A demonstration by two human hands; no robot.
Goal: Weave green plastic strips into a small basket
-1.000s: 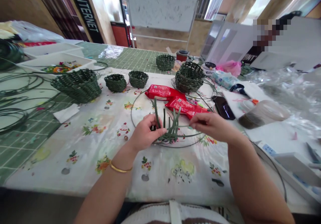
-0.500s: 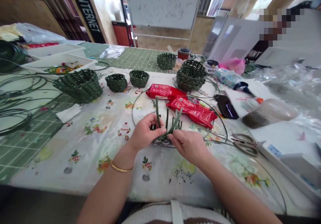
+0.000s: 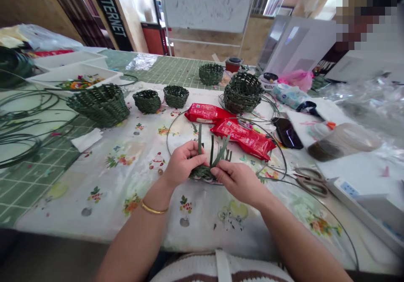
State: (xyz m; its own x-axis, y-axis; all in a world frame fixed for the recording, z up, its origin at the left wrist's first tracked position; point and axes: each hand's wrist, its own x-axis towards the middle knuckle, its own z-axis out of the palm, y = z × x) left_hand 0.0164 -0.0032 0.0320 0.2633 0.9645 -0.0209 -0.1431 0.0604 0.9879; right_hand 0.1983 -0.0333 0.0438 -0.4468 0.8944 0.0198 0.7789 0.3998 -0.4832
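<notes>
Head view: a small unfinished basket base of flat dark-green woven strips (image 3: 202, 173) lies on a white floral tablecloth (image 3: 104, 185), directly under both hands, its loose strips standing upright between them. The left hand (image 3: 184, 164), a thin gold bangle (image 3: 154, 208) on its wrist, is curled almost closed around the left side of the base, with its fingers against the upright strips. The right hand (image 3: 236, 183) is also nearly closed, pinching the weave between thumb and fingers just beside the left hand. A thin green cane loop (image 3: 168, 134) curves around the base. Two red foil snack packets (image 3: 243, 138) lie just beyond the grip, steel scissors with brownish handles (image 3: 311, 182) lie right of the right hand, and a round green woven basket (image 3: 242, 92) stands farther ahead.
</notes>
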